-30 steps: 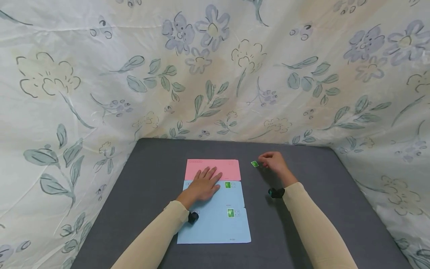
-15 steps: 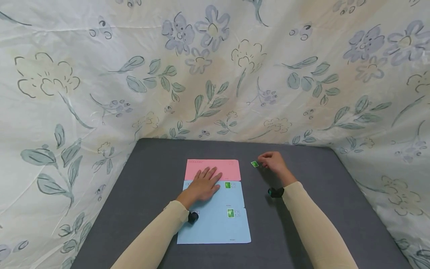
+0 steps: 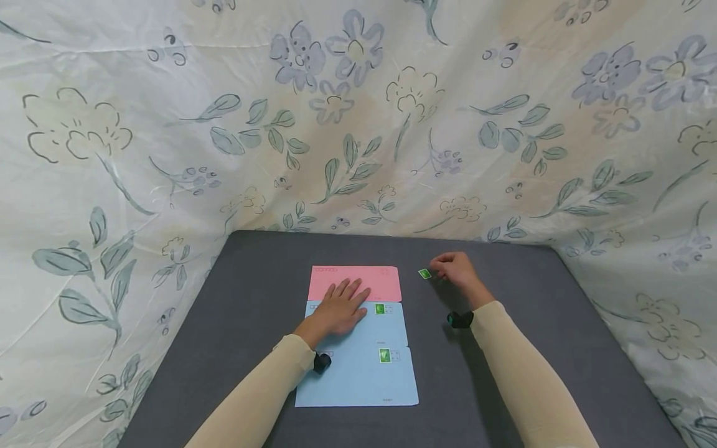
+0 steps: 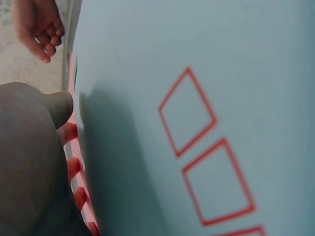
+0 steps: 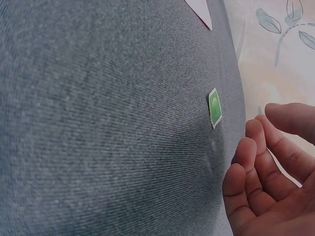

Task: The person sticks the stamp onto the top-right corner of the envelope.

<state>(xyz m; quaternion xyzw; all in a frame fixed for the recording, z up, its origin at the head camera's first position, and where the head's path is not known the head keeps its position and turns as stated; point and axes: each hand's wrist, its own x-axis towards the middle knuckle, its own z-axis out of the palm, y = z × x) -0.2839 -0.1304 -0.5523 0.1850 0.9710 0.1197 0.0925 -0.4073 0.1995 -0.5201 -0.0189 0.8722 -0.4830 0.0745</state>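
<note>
My left hand (image 3: 338, 309) rests with spread fingers across the pink envelope (image 3: 386, 281) and the middle blue envelope (image 3: 389, 330). The front blue envelope (image 3: 358, 387) lies nearest, below the left wrist. Each blue envelope bears a green stamp, one on the middle (image 3: 379, 308) and one on the front (image 3: 384, 355). To the right, a loose green stamp (image 3: 425, 274) with a white border lies on the dark cloth. Just beside it, my right hand (image 3: 456, 271) hovers with loosely curled fingers; in the right wrist view its fingertips (image 5: 235, 177) are apart from the stamp (image 5: 215, 108).
A dark grey cloth (image 3: 257, 298) covers the table. Behind and at both sides hangs a floral curtain (image 3: 358, 174). Red printed boxes (image 4: 188, 113) show on a blue envelope in the left wrist view. Each wrist wears a small black camera (image 3: 460, 320).
</note>
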